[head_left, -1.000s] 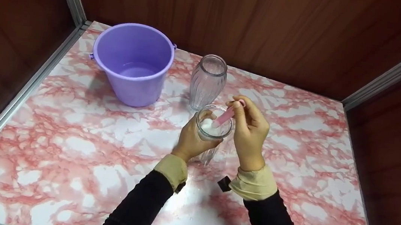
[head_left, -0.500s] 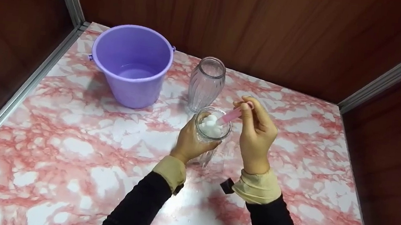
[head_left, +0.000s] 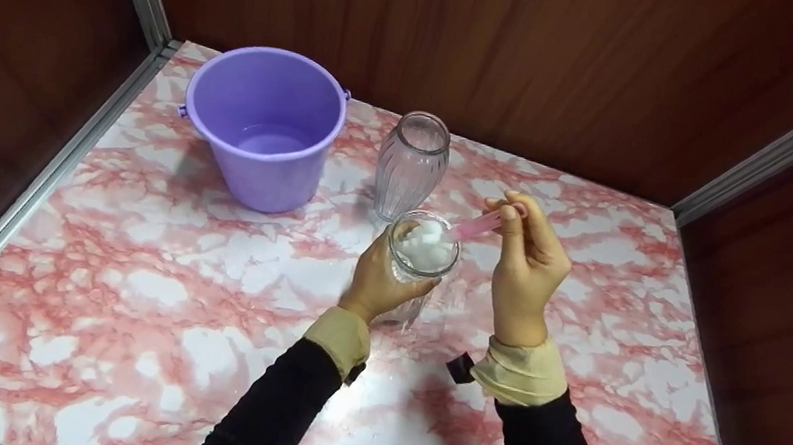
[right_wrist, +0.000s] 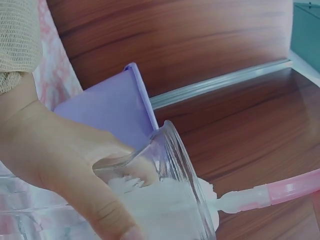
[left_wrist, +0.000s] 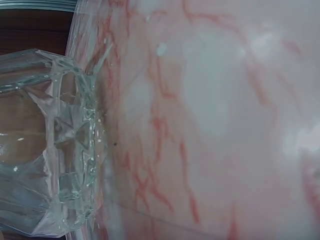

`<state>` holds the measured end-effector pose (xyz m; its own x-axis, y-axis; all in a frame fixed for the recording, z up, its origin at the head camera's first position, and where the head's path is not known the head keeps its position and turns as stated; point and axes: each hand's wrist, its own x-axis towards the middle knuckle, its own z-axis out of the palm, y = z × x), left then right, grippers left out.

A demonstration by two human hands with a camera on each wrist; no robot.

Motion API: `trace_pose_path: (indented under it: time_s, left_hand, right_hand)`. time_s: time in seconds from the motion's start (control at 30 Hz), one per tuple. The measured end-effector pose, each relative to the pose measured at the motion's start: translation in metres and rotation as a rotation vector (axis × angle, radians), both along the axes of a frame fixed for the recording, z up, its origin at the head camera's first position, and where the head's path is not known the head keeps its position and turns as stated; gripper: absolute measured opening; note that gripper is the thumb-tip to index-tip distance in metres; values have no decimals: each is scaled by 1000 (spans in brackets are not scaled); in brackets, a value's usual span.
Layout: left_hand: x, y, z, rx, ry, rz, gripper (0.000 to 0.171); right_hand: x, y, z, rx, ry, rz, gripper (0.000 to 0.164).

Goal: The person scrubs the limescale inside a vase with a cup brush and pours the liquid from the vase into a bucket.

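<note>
My left hand grips a clear glass vase around its upper part, just below the rim. Inside the mouth sits the soft white head of a bottle brush. My right hand pinches the end of the brush's pink handle, which slants out over the vase's right rim. The right wrist view shows the left hand around the glass and the white head bulging at the mouth. In the left wrist view, the vase's thick faceted base is close to the marbled table.
A second clear ribbed vase stands upright just behind the held one. Farther left is a purple bucket with a little liquid at its bottom. Dark wood panels with metal edges enclose the red-and-white marbled table.
My right hand has moved to the right, tilting the pink handle lower. The white brush head shows larger and higher in the vase mouth. My left hand and the vase stay nearly still.
</note>
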<state>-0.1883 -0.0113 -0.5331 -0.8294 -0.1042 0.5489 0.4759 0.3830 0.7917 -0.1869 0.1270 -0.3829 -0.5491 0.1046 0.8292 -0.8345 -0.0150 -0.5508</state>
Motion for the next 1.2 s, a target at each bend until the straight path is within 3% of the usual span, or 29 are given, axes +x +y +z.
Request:
trace_pose_path:
  time_s: [0.23,0.47,0.7,1.0,1.2]
  left_hand:
    - [0,0,1,0,-50,-5,85]
    - [0,0,-1,0,-11,-2,84]
    - [-1,0,-2,-4,2,-3,85]
    - [0,0,-1,6,-21,-1,83]
    - [0,1,0,-1,-23,11,82]
  right_hand:
    - [-2,4,-4,49,96,-24,18]
    - [-3,8,-8,91,170,-78,23]
    - [8,3,3,150,244,-161,20]
    - [1,12,-7,18,174,-57,22]
    - [1,14,-5,-88,117,-32,24]
